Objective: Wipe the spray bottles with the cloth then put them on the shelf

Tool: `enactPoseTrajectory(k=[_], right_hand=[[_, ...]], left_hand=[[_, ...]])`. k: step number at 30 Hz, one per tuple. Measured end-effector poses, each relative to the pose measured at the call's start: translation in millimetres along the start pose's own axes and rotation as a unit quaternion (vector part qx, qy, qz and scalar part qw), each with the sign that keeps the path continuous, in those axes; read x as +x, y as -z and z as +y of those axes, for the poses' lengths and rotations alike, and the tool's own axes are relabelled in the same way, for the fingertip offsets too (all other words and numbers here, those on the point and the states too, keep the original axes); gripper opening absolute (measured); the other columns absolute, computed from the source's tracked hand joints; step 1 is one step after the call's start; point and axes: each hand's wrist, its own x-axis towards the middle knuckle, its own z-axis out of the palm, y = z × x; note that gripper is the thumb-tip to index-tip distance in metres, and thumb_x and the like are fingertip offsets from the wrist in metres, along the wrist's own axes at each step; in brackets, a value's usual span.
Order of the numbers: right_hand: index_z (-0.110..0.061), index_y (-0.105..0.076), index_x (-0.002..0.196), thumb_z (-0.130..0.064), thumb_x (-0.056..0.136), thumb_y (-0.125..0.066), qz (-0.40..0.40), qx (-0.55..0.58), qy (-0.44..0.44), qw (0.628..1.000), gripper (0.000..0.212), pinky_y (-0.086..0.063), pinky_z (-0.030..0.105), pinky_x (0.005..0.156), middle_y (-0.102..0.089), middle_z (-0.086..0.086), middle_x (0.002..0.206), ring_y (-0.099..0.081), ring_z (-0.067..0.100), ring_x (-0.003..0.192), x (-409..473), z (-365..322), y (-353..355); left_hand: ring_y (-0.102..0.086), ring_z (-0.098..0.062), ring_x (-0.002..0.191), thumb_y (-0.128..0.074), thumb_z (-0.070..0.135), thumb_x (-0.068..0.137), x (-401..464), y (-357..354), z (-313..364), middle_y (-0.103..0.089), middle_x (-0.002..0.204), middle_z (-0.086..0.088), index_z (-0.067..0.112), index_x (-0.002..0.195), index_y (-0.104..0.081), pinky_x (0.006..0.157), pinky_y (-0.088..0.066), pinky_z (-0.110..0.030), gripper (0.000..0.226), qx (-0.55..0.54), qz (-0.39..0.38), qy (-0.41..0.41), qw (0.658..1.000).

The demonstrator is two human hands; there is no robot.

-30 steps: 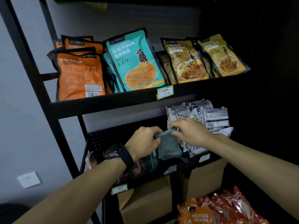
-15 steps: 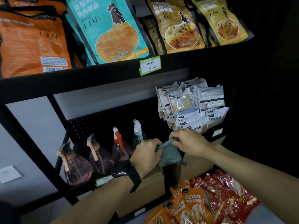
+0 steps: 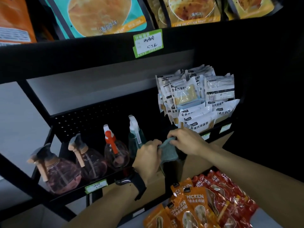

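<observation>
Four spray bottles stand in a row on the black shelf (image 3: 69, 197): two rounded pink bottles with tan triggers (image 3: 60, 175) (image 3: 92, 163), a pink bottle with a red trigger (image 3: 115, 153), and a teal bottle with a white trigger (image 3: 135, 137) at the right end, just beside the hands. Both hands work the grey-green cloth (image 3: 168, 152) in front of the shelf edge. The left hand (image 3: 148, 155) curls its fingers round one edge of the cloth; the right hand (image 3: 185, 142) pinches the upper edge with bent fingers, so the fabric hangs between them. This two-handed hold probably serves to fold or regather the cloth so a fresh face is ready for the next wipe. No bottle is in either hand; whether all four are already wiped cannot be judged. The left hand covers the lower body of the teal bottle, and the cloth's lower edge merges into a dark area. Snack packets (image 3: 197, 102) fill the right of the shelf; the small label (image 3: 96, 185) below the bottles is illegible.
</observation>
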Motion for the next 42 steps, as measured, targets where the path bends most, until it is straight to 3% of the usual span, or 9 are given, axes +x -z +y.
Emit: enactPoseTrajectory(k=[4,7,11,16,21,24,30,38,42], right_hand=[[-0.019,-0.066,0.104,-0.024,0.096,-0.056,0.004,0.003,-0.004,1.000,0.014,-0.050,0.038,0.080,-0.069,0.001,0.102,-0.062,0.019,0.090,15,2,-8],[-0.021,-0.066,0.107,-0.025,0.096,-0.055,0.011,-0.007,-0.014,1.000,0.016,-0.044,0.032,0.071,-0.068,0.001,0.103,-0.062,0.019,0.091,26,4,-13],[-0.021,-0.066,0.112,-0.027,0.096,-0.057,0.008,-0.016,-0.025,1.000,0.020,-0.043,0.032,0.071,-0.068,0.002,0.106,-0.062,0.021,0.095,39,6,-20],[-0.023,-0.065,0.116,-0.027,0.096,-0.056,-0.030,-0.016,-0.054,0.998,0.022,-0.048,0.034,0.079,-0.066,0.005,0.115,-0.061,0.023,0.104,48,12,-36],[-0.020,-0.061,0.125,-0.022,0.096,-0.056,-0.033,-0.004,-0.053,0.998,0.029,-0.048,0.035,0.090,-0.062,0.004,0.125,-0.058,0.023,0.113,46,17,-44],[-0.016,-0.066,0.116,-0.014,0.097,-0.052,-0.002,0.009,-0.019,1.000,0.024,-0.047,0.037,0.090,-0.060,0.001,0.119,-0.056,0.019,0.112,39,21,-41],[-0.015,-0.066,0.115,-0.011,0.088,-0.056,-0.060,0.022,0.056,0.996,0.029,-0.032,0.019,0.085,-0.060,-0.004,0.110,-0.048,0.010,0.107,19,19,-40],[-0.017,-0.059,0.124,-0.015,0.093,-0.055,-0.095,-0.023,0.042,0.994,0.032,-0.038,0.030,0.097,-0.057,0.002,0.121,-0.046,0.017,0.119,21,13,-41],[-0.018,-0.060,0.124,-0.018,0.093,-0.055,-0.104,-0.032,0.036,0.993,0.031,-0.041,0.033,0.096,-0.057,0.003,0.119,-0.050,0.020,0.117,18,5,-31]], left_hand=[[-0.059,-0.024,0.117,-0.046,0.016,0.103,3,-4,-2,-0.060,0.130,-0.006,0.015,0.140,-0.051,0.094,-0.046,-0.036,0.037,-0.016,0.006,0.003,1.000],[-0.055,-0.024,0.123,-0.048,0.010,0.101,0,-7,-7,-0.047,0.142,-0.004,0.016,0.148,-0.039,0.095,-0.046,-0.039,0.048,-0.016,0.005,-0.014,1.000],[-0.065,-0.029,0.104,-0.057,0.002,0.093,-2,-19,-16,-0.055,0.127,-0.009,0.010,0.132,-0.057,0.083,-0.050,-0.038,0.041,0.003,-0.008,-0.054,0.998],[-0.054,-0.025,0.121,-0.049,0.011,0.099,11,-30,-27,-0.059,0.129,-0.007,0.011,0.131,-0.060,0.100,-0.041,-0.032,0.034,0.032,-0.074,-0.024,0.996],[-0.056,-0.027,0.110,-0.047,0.008,0.097,24,-40,-29,-0.062,0.116,-0.011,0.009,0.122,-0.062,0.091,-0.044,-0.034,0.029,0.074,-0.090,-0.016,0.993],[-0.056,-0.025,0.108,-0.047,0.008,0.097,25,-41,-27,-0.061,0.113,-0.010,0.009,0.116,-0.060,0.085,-0.041,-0.030,0.023,0.095,-0.085,-0.013,0.992],[-0.053,-0.025,0.115,-0.046,0.012,0.098,24,-40,-23,-0.059,0.122,-0.009,0.011,0.133,-0.051,0.089,-0.038,-0.029,0.035,0.120,-0.090,-0.018,0.989],[-0.054,-0.025,0.116,-0.048,0.010,0.098,21,-37,-15,-0.060,0.123,-0.009,0.013,0.134,-0.052,0.094,-0.042,-0.030,0.037,0.133,-0.093,0.000,0.987],[-0.057,-0.025,0.115,-0.048,0.012,0.098,16,-29,-11,-0.060,0.123,-0.007,0.018,0.139,-0.050,0.093,-0.046,-0.033,0.042,0.136,-0.084,-0.002,0.987]])
